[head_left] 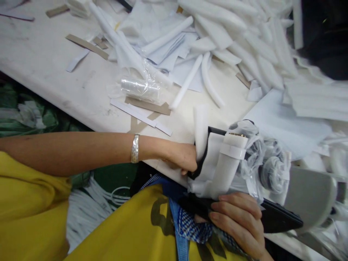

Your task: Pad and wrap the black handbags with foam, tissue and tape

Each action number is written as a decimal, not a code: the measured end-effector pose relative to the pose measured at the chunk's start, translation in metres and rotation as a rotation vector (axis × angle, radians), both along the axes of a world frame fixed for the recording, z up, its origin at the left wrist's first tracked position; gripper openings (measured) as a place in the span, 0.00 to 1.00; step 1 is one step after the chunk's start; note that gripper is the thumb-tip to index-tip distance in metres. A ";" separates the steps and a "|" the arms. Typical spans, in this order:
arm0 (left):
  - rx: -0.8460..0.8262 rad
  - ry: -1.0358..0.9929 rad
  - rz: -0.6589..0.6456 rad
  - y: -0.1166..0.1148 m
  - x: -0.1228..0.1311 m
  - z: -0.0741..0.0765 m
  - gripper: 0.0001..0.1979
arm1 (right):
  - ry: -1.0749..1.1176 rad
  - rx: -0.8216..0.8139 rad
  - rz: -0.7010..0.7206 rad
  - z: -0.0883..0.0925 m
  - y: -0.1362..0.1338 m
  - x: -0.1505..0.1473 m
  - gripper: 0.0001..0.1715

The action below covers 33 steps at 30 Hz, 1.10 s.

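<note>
My left hand (182, 156) is closed at the table's front edge, gripping the left end of a bundle of white foam wrap (214, 159) with a black part inside it. A foam tube bound with white tape (231, 156) stands on the bundle, beside crumpled clear plastic (268, 163) around grey round parts. My right hand (240, 219) curls under the bundle, fingers wrapped on a long black flat piece (277, 217). A silver bangle (135, 148) sits on my left wrist.
The white table (40, 54) holds piles of white foam tubes (244, 36), foam sheets, paper strips and brown card strips (87, 45). A clear plastic-wrapped roll (141, 88) lies mid-table. A grey curved part (310, 195) sits at right. Green bags lie on the floor at left.
</note>
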<state>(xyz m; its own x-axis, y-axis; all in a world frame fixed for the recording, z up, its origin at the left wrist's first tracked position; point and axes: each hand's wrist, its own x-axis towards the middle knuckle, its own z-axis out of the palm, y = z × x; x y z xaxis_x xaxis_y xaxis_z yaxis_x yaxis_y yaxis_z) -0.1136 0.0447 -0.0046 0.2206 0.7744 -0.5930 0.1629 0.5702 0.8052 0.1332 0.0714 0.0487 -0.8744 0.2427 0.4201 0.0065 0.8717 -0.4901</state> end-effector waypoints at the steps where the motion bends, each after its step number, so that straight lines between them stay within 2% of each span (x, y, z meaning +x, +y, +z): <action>1: -0.021 -0.022 -0.053 -0.006 0.001 0.003 0.11 | 0.026 -0.007 0.016 -0.001 0.000 -0.002 0.06; 3: -0.054 -0.161 -0.124 -0.020 0.001 0.008 0.12 | 0.052 -0.023 0.018 -0.003 0.001 -0.006 0.07; 6: -0.061 -0.398 -0.081 -0.035 0.001 0.010 0.12 | 0.081 -0.026 0.027 -0.007 0.001 -0.008 0.10; 8: -0.025 -0.388 -0.122 -0.038 0.001 0.009 0.18 | 0.091 -0.024 0.029 -0.009 0.001 -0.006 0.11; 11: 0.055 -0.262 -0.295 -0.036 0.001 0.008 0.30 | 0.078 -0.024 0.036 -0.010 0.001 0.000 0.10; 14: 0.063 -0.164 -0.443 -0.031 -0.002 0.007 0.32 | 0.073 -0.025 0.045 -0.006 0.001 0.003 0.08; 16: 0.026 -0.194 -0.481 -0.028 -0.004 0.005 0.31 | 0.056 -0.038 0.033 -0.001 0.001 0.003 0.06; 19: -0.054 -0.287 -0.452 -0.027 -0.005 0.003 0.28 | 0.051 -0.059 0.016 0.002 0.003 0.001 0.04; 21: -0.057 -0.267 -0.381 -0.029 -0.002 0.003 0.25 | 0.069 -0.062 0.011 0.000 0.005 -0.001 0.05; 25: 0.024 -0.141 -0.038 -0.039 0.007 0.004 0.17 | 0.084 -0.063 -0.008 -0.009 0.007 -0.003 0.11; 27: 0.025 -0.139 0.080 -0.044 0.010 0.006 0.16 | 0.085 -0.058 -0.014 -0.012 0.007 -0.004 0.13; 28: 0.015 -0.148 0.089 -0.046 0.010 0.007 0.15 | 0.079 -0.047 -0.017 -0.012 0.008 -0.005 0.13; 30: 0.003 -0.147 0.021 -0.046 0.009 0.011 0.15 | 0.037 -0.015 -0.004 -0.006 0.011 -0.007 0.14; 33: 0.053 -0.043 -0.094 -0.042 0.007 0.018 0.13 | -0.093 0.060 0.027 0.019 0.024 -0.016 0.14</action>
